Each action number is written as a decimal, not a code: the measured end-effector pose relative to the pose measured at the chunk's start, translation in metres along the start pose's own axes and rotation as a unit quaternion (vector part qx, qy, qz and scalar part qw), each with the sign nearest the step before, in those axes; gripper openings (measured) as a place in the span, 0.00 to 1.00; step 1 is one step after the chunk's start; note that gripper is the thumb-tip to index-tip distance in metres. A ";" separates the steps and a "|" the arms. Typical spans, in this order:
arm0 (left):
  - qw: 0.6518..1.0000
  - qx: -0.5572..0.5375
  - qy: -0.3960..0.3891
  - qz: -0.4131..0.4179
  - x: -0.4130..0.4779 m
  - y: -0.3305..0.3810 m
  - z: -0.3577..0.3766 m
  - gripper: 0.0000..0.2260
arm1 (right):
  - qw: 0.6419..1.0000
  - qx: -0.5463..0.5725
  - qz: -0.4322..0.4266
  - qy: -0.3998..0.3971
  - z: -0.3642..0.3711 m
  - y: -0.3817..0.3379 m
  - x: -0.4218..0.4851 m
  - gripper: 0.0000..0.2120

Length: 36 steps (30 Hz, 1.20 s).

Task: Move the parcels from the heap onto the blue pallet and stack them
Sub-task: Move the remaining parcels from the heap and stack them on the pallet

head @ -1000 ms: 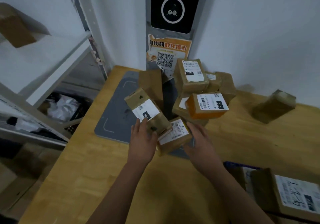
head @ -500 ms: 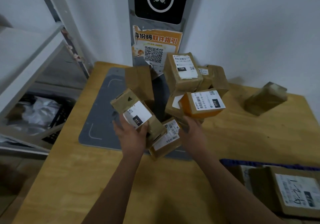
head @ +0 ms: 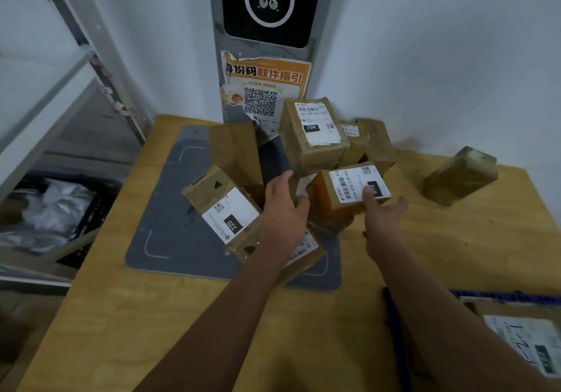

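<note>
Hands open, left (head: 283, 209), right (head: 381, 220), flanking orange parcel (head: 349, 183)

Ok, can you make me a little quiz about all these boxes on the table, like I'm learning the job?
1. True or false: the lone parcel at the far right stands on the blue pallet.
2. Pick one: which number is on the orange parcel that the left hand and the right hand reach for? A) 220 B) 010 C) 15H
3. Fill the gap: the heap sits on a ___ mat.

Key:
1. False. It stands on the wooden table.
2. B.
3. Grey.
</note>
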<state>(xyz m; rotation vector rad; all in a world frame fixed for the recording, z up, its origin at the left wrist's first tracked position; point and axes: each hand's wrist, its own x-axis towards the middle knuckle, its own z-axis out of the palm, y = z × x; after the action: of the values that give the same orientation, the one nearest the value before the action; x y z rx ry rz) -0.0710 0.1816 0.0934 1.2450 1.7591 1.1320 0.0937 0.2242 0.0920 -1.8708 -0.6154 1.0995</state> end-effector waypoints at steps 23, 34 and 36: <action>0.996 -0.012 0.024 -0.086 0.048 0.014 0.042 0.29 | 0.991 0.046 0.068 -0.103 -0.021 -0.019 0.047 0.30; 0.995 -0.022 0.003 -0.097 0.030 0.000 0.077 0.26 | 0.986 -0.024 0.022 -0.161 -0.032 -0.037 0.077 0.26; 0.995 -0.024 -0.013 -0.101 0.029 0.002 0.081 0.25 | 0.984 -0.028 0.030 -0.174 -0.031 -0.038 0.079 0.24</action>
<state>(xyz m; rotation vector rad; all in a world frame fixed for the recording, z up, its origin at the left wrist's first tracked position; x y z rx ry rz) -0.0070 0.2309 0.0627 1.0235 1.7829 1.0307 0.1599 0.2894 0.0964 -1.7660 -0.7972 1.4790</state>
